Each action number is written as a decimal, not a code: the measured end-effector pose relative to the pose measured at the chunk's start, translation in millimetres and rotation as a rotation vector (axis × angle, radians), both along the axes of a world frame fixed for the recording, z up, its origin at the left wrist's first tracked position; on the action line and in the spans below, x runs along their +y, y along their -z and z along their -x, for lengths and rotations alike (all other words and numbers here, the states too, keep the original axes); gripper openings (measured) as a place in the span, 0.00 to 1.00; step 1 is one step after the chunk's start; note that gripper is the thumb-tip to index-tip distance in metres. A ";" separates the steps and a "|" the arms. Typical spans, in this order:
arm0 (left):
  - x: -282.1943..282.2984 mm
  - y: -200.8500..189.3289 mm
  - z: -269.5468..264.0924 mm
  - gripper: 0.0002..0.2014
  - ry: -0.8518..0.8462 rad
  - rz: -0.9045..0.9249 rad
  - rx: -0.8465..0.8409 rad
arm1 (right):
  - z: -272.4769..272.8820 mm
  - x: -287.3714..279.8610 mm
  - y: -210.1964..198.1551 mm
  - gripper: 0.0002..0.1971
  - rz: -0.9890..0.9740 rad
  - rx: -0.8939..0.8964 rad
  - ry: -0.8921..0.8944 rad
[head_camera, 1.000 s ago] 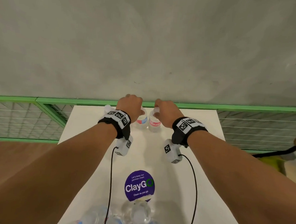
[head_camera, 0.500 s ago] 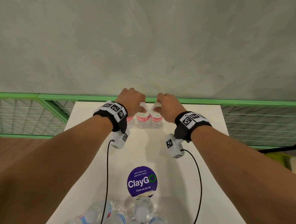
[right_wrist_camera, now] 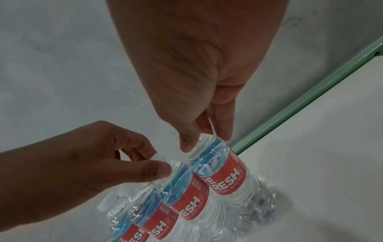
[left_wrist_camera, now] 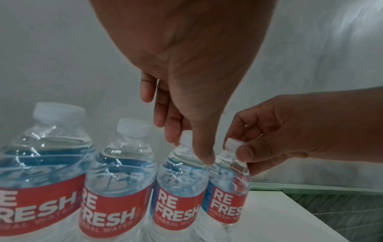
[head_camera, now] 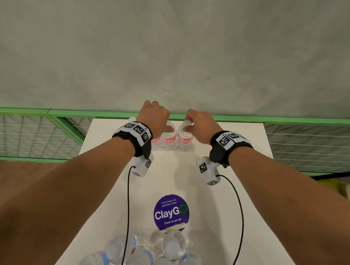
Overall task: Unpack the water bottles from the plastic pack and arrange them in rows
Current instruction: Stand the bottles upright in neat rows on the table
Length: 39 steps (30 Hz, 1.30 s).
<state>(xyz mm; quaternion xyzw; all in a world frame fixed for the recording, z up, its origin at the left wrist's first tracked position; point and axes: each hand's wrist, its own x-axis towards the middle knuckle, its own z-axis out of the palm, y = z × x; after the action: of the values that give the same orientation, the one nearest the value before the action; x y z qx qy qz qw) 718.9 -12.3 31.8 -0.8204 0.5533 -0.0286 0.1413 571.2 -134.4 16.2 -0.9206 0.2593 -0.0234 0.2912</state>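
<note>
Head view: at the far edge of the white table (head_camera: 237, 196), the left hand (head_camera: 153, 116) pinches the cap of one bottle (head_camera: 168, 139); the right hand (head_camera: 201, 123) pinches the cap of the end bottle (head_camera: 185, 140) beside it. The pack (head_camera: 149, 254) lies at the near edge.

Left wrist view: four upright bottles stand in a row, touching.

Right wrist view: thumb (right_wrist_camera: 186, 139) and fingers grip the end bottle's neck.
</note>
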 end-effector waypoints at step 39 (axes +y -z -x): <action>203.7 -61.7 103.1 0.18 -0.163 0.250 0.691 | 106.4 162.1 -69.9 0.16 0.035 0.111 -0.040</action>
<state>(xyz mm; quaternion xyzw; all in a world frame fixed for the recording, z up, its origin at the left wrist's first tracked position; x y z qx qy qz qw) 615.7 191.4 93.5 -0.8339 0.4935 0.1937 -0.1533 464.8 27.7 86.1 -0.9303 0.2563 0.0290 0.2608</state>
